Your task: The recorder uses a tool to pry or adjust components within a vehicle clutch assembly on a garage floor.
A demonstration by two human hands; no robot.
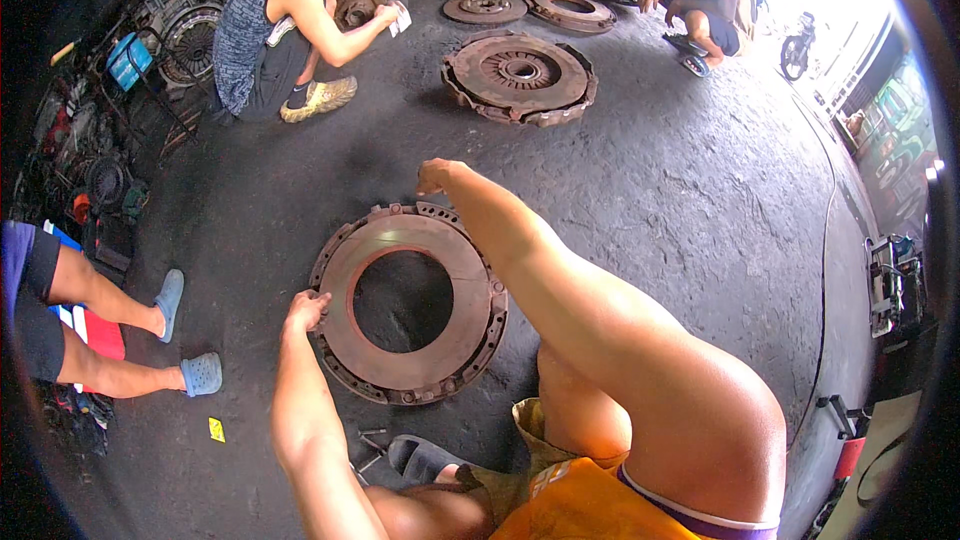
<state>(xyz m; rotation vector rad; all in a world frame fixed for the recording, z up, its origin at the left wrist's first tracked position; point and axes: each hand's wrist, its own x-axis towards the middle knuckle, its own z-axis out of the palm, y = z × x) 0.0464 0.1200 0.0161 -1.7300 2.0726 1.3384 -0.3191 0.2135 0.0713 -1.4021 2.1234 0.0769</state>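
Note:
A large brown clutch pressure plate [402, 370] lies flat on the dark floor in front of me, its round centre hole showing the floor. My left hand [307, 311] grips its left rim, fingers bent at the edge and thumb over the top. Just beyond the far rim, my right hand [440, 177] is closed with its fingers curled down. Whatever it may hold is hidden. A bolted lug with small holes on the rim sits right below that hand.
Farther off lie another clutch pressure plate [520, 75] and rusty discs [484, 8]. A crouching person [290, 30] wipes a disc with a cloth. Someone's legs in blue clogs [201, 374] stand at left. Metal tools [372, 448] lie beside my sandal [425, 460].

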